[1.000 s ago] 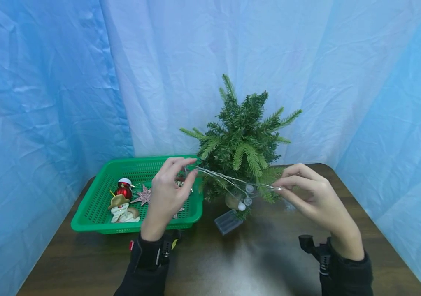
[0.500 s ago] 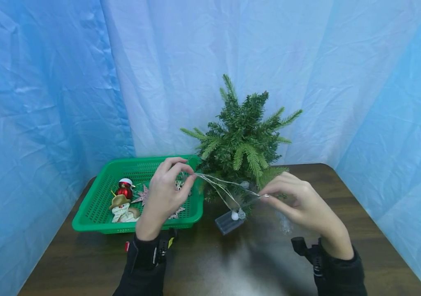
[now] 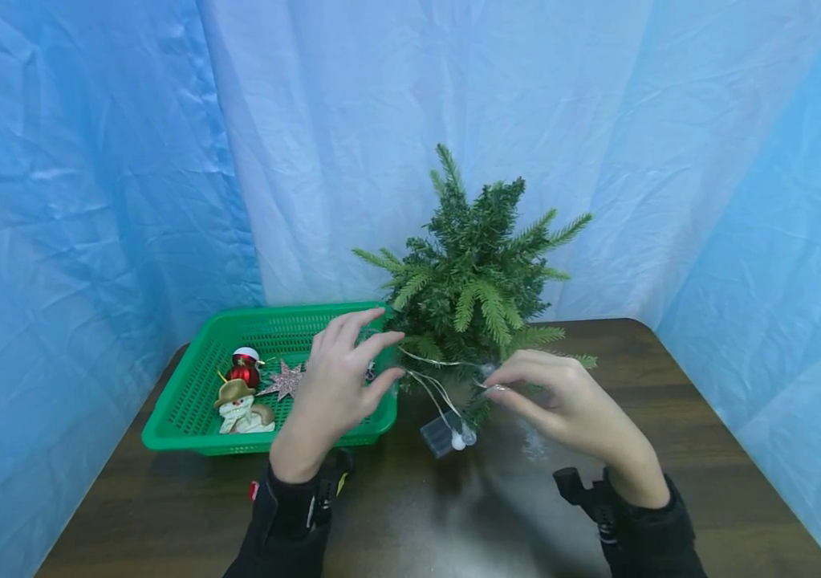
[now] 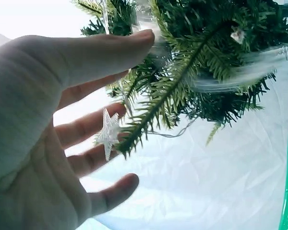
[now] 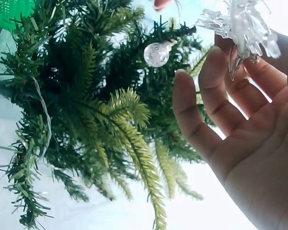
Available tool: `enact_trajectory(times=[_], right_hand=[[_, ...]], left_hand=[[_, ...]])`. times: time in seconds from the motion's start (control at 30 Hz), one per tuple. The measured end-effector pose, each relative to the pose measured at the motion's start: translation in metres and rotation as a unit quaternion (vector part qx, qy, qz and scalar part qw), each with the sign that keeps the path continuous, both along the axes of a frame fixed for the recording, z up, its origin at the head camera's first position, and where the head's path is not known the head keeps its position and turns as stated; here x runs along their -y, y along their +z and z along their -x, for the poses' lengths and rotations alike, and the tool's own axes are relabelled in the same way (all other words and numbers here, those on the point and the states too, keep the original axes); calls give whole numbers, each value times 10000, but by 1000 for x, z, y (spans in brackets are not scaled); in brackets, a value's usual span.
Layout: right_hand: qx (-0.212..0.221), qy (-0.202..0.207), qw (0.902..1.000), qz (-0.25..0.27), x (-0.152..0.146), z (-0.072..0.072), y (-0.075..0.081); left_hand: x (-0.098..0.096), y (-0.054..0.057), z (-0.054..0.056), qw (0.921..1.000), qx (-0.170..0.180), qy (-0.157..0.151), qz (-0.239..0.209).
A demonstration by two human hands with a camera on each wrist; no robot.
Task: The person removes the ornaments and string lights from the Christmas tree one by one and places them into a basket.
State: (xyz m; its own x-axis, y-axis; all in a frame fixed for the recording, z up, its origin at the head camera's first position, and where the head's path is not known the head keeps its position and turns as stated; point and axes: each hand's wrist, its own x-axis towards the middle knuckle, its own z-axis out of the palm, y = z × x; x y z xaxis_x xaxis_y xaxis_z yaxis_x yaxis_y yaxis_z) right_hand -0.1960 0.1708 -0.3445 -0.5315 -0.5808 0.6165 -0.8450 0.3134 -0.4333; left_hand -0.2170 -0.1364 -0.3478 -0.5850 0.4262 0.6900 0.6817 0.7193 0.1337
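Note:
A string of lights with clear wire (image 3: 439, 363) droops between my two hands in front of a small green Christmas tree (image 3: 475, 273). My left hand (image 3: 338, 365) has its fingers spread, thumb apart from them, with the wire close by the fingertips. In the left wrist view a clear star (image 4: 108, 134) hangs beside these fingers. Thumb and fingertips of my right hand (image 3: 562, 401) pinch the string lights; a clear spiky piece (image 5: 252, 33) shows at them in the right wrist view. A clear ball bulb (image 5: 157, 54) hangs nearby. Below, small round bulbs (image 3: 458, 441) overlap the battery box (image 3: 436, 436).
Left of the tree stands a green basket (image 3: 179, 401). It holds a snowman ornament (image 3: 240, 411), red baubles (image 3: 242, 371) and a glittery pink star (image 3: 284, 380). The dark wooden table (image 3: 410, 522) extends toward me. Blue cloth (image 3: 381, 120) hangs behind and at both sides.
My right hand has moved left and slightly down, bringing the wire in closer, so it sags. My left fingers have parted from their pinch. The round bulbs have dropped toward the battery box.

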Motion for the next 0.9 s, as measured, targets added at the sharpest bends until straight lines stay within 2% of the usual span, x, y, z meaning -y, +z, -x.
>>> enact_trajectory(times=[0.1,0.27,0.37,0.47,0.6,0.9], right_hand=[[-8,-25,10000,31,2,0,-1],[-28,-120,9999,119,4,-2,1],[-97,-232,9995,200,5,-2,1],[-158,-353,9989,273,6,-3,-1],[-192,-478,9982,312,7,-3,-1],[-187,-492,9980,350,8,-2,1]], left_hand=[[-2,1,-3,9991,-103,-362,174],[-14,0,-8,9920,-18,-1259,134],[-29,-3,-11,9882,78,-1520,175],[-42,-7,-13,9870,311,-1552,294],[-50,-11,-15,9891,441,-1361,344],[-53,-10,-12,9938,321,-1057,156]])
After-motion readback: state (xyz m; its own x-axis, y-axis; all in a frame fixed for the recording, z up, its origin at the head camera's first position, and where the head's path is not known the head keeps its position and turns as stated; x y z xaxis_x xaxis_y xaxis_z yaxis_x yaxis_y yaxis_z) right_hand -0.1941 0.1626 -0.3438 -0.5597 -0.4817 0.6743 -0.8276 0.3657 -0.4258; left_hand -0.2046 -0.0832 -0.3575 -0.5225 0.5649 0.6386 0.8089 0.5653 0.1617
